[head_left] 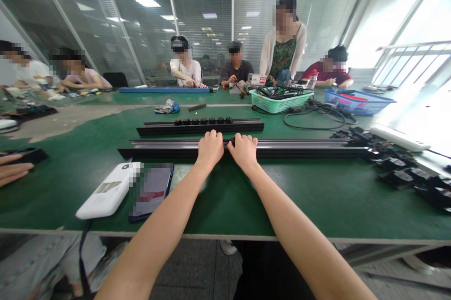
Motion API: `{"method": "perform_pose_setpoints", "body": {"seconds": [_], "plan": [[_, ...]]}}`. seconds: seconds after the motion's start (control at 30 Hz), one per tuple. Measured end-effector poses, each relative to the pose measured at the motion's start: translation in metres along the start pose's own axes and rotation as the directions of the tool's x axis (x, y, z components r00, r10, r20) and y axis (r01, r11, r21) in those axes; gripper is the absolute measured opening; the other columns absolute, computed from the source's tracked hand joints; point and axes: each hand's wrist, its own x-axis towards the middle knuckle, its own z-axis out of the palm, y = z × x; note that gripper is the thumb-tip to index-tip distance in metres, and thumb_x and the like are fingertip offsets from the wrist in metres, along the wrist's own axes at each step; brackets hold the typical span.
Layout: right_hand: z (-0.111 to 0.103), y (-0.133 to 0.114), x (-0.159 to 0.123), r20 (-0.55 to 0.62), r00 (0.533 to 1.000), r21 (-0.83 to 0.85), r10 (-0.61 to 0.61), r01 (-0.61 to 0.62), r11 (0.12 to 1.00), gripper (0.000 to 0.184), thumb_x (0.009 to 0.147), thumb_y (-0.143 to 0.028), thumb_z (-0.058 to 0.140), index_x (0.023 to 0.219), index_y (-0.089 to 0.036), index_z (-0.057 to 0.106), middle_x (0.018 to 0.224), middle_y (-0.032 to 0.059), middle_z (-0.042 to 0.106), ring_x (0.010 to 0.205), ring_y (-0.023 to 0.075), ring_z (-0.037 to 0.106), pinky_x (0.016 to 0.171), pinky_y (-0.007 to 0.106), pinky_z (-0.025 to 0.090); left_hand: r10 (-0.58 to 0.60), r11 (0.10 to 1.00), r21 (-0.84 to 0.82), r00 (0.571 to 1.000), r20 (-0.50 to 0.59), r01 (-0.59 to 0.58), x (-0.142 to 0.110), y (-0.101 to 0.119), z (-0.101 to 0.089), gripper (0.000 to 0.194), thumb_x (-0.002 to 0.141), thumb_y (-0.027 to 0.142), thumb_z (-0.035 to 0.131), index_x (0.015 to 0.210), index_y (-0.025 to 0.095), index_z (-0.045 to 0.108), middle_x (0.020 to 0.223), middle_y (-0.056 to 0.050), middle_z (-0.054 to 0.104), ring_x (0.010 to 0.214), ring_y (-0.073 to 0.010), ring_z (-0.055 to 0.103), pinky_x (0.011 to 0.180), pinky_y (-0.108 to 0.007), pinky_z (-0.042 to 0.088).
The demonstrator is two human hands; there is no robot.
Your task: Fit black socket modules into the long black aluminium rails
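A long black metal rail [303, 151] with a silvery channel lies crosswise on the green table. My left hand [210, 150] is closed over its middle, fingers curled across the far side. Just to the right, my right hand [244, 152] grips the same rail, its thumb pointing inward. A small black part [231, 141] shows by the right thumb, mostly covered. Behind sits a second, shorter black rail [158, 130], bearing a row of several black blocks [204, 121].
Left of my arms lie a white device [109, 192] with a strap and a phone [151, 192]. Several black parts [398, 168] are heaped at right. Farther back stand a green basket [278, 102], a blue basket [359, 102] and cables [317, 119]. Another person's hand [14, 168] is at far left.
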Motion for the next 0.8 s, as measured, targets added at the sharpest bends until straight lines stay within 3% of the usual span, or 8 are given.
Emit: {"method": "perform_pose_setpoints", "body": {"seconds": [0.8], "plan": [[-0.0060,0.0015,0.0003,0.000,0.996,-0.037,0.087,-0.087,0.996,0.027,0.097,-0.031,0.049,0.107,-0.013,0.067,0.108,0.0189,0.072,0.108,0.0315,0.060,0.095,0.042,0.032,-0.008,1.000,0.024,0.999,0.036,0.007,-0.0003,0.0030,-0.0022,0.032,0.099,0.013,0.035,0.114,0.009,0.063,0.115,-0.018,0.058,0.111,-0.0300,0.055,0.079,-0.036,0.053]]}}
